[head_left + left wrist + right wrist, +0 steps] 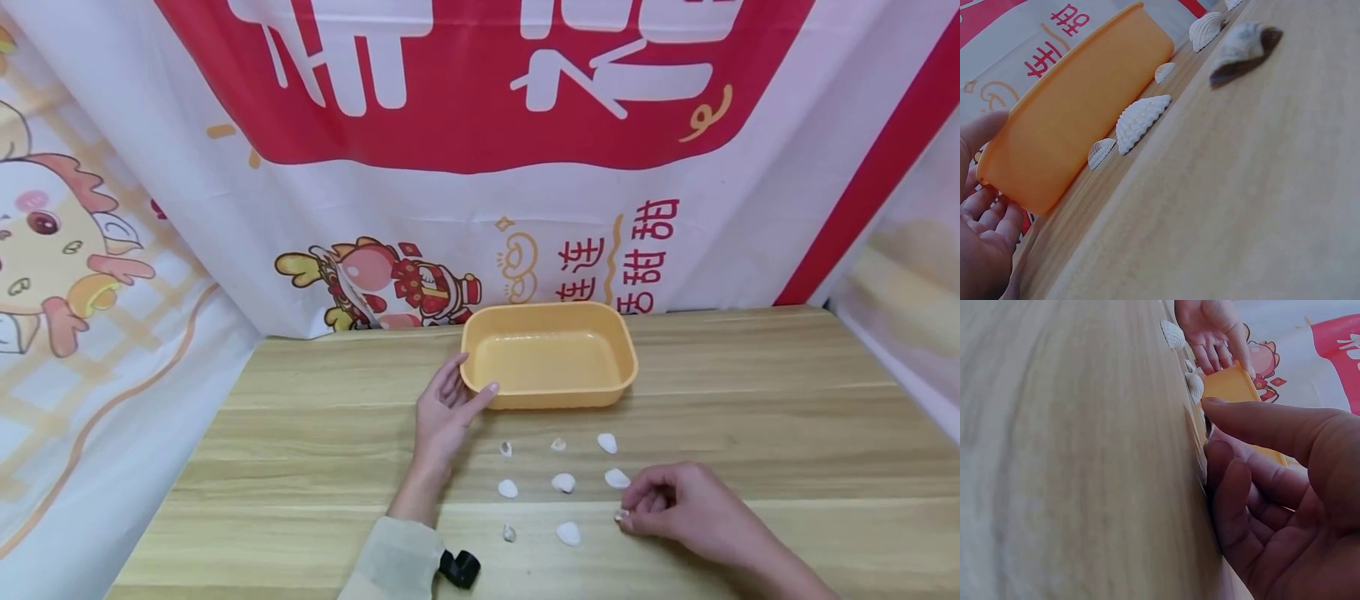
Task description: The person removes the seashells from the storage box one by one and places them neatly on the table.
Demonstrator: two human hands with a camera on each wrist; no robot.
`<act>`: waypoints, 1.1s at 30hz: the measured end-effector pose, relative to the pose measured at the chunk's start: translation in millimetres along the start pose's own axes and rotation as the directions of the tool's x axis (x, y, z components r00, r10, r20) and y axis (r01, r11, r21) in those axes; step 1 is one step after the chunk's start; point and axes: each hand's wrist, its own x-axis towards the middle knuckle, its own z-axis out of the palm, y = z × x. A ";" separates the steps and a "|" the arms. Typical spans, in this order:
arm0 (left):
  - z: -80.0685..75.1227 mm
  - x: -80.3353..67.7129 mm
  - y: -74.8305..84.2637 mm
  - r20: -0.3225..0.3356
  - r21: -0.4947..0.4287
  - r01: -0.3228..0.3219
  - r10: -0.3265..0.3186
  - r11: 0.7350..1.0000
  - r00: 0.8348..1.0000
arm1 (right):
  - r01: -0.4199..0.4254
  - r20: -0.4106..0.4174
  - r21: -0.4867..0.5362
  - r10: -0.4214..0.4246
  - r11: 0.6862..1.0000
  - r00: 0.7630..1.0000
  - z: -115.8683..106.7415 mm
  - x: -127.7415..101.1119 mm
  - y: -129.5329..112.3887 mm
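A yellow plastic basin (551, 400) stands at the back of the wooden table. My left hand (442, 412) holds its near left corner, thumb at the rim and fingers along the outer left side. At the front right, my right hand (686, 508) pinches a small seashell (622, 516) between thumb and fingertips, low over the tabletop; the fingers hide part of it. Just behind those fingers lies a white seashell (617, 478). Several more shells spread in rows in front of the basin, among them a white fan-shaped shell (568, 533) and a ribbed one (1141, 122).
The wooden table (315, 467) backs onto a printed cloth (465, 200) with red and white patterns. More cloth (82, 433) hangs along the left side. A black strap piece (460, 569) sits at the left sleeve's cuff (401, 554).
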 end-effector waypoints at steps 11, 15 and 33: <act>2.9 -0.4 1.4 0.011 -0.007 -0.004 0.004 1.000 1.000 | 0.018 0.018 -0.042 -0.017 0.999 1.000 -2.9 -3.9 0.6; 3.5 -0.6 1.5 0.009 -0.007 -0.009 0.009 1.000 1.000 | 0.005 0.014 -0.052 -0.004 0.999 1.000 -3.1 -4.4 -0.6; 3.3 -2.2 -1.1 0.023 -0.010 0.006 -0.006 1.000 1.000 | -0.038 0.012 0.025 0.038 0.999 0.999 -5.1 -4.0 -0.4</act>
